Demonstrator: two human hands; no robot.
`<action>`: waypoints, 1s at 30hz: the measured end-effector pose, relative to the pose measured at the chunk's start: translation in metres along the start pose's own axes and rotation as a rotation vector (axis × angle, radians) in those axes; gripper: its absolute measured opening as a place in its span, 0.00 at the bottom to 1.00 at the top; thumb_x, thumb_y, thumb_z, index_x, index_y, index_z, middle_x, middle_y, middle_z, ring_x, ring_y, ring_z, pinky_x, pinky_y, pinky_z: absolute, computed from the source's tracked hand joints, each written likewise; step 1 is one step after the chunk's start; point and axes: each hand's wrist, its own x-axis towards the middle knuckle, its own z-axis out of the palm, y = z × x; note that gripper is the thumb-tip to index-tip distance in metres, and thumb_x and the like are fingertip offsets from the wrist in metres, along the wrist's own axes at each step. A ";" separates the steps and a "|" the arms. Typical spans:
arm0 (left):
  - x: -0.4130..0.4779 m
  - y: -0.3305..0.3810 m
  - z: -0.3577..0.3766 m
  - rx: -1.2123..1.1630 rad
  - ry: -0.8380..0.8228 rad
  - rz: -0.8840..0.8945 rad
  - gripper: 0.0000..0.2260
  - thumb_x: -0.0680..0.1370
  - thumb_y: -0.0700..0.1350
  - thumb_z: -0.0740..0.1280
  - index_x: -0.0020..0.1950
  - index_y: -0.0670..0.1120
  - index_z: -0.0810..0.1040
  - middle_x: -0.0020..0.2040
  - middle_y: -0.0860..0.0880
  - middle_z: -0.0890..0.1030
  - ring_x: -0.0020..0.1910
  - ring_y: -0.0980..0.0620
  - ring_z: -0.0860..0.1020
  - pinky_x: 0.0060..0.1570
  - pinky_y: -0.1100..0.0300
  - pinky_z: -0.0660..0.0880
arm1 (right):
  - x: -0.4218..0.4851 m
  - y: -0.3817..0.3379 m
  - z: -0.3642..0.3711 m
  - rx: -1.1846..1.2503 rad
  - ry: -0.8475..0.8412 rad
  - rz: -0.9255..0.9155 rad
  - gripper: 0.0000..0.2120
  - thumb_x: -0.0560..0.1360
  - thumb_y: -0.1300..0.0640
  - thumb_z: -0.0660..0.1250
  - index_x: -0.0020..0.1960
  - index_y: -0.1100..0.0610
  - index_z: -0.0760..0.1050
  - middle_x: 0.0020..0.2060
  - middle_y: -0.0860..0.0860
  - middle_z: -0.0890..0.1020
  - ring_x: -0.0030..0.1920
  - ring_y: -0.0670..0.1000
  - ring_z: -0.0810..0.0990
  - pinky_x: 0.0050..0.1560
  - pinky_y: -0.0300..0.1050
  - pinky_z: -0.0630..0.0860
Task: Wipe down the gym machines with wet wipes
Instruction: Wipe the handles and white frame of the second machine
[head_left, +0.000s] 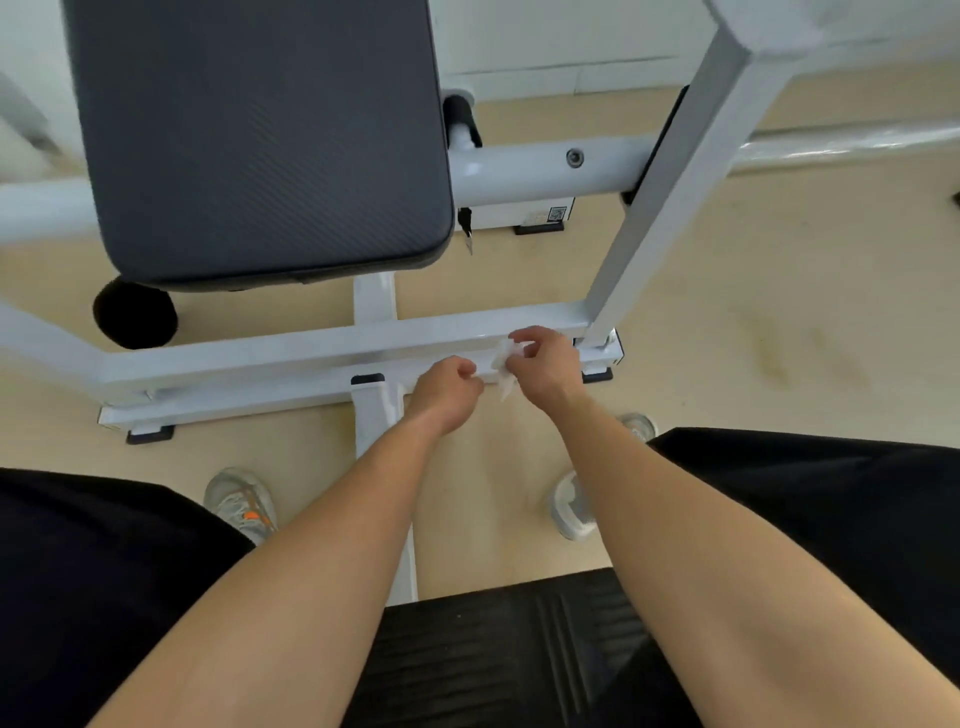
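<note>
1. The person sits astride a gym machine (322, 348) with a white steel frame and looks down at both bare forearms, which reach forward to the frame's low horizontal bar.
2. The wet wipe (505, 375) is a small, crumpled white sheet held between the two hands. It lies against the near face of that bar, towards its right end, with its lower edge hanging just below the bar.
3. The right hand (543, 366) is clamped on the upper part of the wipe. Thumb and forefinger pinch it and the other fingers are curled in.
4. The left hand (445, 391) is curled too, knuckles up, and its fingertips close on the wipe's lower left edge. The two hands are nearly touching.
5. A slanted white post (670, 192) rises from the bar's right end, just beside the right hand.
6. Behind the bar stands a large dark grey pad (260, 140), tilted towards the camera, with a black foam roller (135, 312) below its left corner.
7. On the beige floor (779, 353), a grey shoe (241, 501) sits left of the arms and a pale one (571, 506) right of them. Black shorts fill both lower corners.
</note>
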 end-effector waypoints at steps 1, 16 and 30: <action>-0.011 0.008 -0.005 0.012 0.009 0.026 0.17 0.81 0.46 0.64 0.71 0.48 0.74 0.68 0.50 0.76 0.65 0.49 0.75 0.62 0.59 0.70 | -0.010 -0.011 -0.008 -0.025 0.000 -0.038 0.12 0.74 0.63 0.66 0.56 0.55 0.80 0.42 0.52 0.80 0.39 0.49 0.77 0.32 0.33 0.70; -0.127 0.128 -0.095 -0.015 0.240 0.560 0.05 0.78 0.48 0.70 0.42 0.52 0.82 0.38 0.53 0.83 0.40 0.54 0.81 0.35 0.62 0.71 | -0.109 -0.151 -0.124 -0.118 0.093 -0.409 0.02 0.76 0.56 0.70 0.48 0.54 0.80 0.42 0.45 0.81 0.40 0.46 0.77 0.34 0.34 0.68; -0.029 0.296 -0.207 0.108 0.412 0.806 0.02 0.78 0.47 0.71 0.46 0.54 0.82 0.42 0.56 0.83 0.41 0.56 0.82 0.45 0.61 0.77 | 0.024 -0.301 -0.190 -0.028 0.269 -0.597 0.01 0.74 0.57 0.70 0.44 0.54 0.79 0.41 0.50 0.84 0.39 0.48 0.80 0.38 0.42 0.76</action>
